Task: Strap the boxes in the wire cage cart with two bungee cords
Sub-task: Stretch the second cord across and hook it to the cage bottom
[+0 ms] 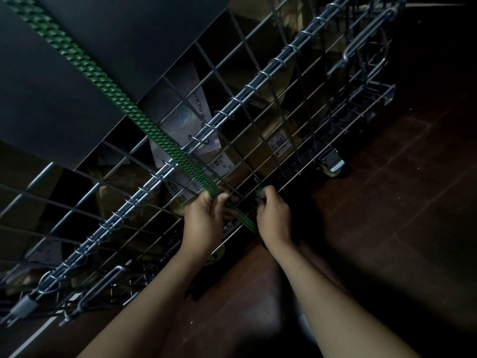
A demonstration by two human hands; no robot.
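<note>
Over a dark wooden floor (387, 202) in a dim room stands a wire cage cart (260, 73) packed with boxes (273, 130). A green bungee cord (103, 76) runs down across a black box (51, 99) and the cart's side to the left hand (206, 215), whose fingers curl round it. Just beside it, the right hand (273, 215) pinches another bit of the cord against the wire.

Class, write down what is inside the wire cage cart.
Labelled cardboard boxes show through the mesh of the cart, a black box topmost with a green cord over it. Whatever lies beneath is hidden in shadow.
</note>
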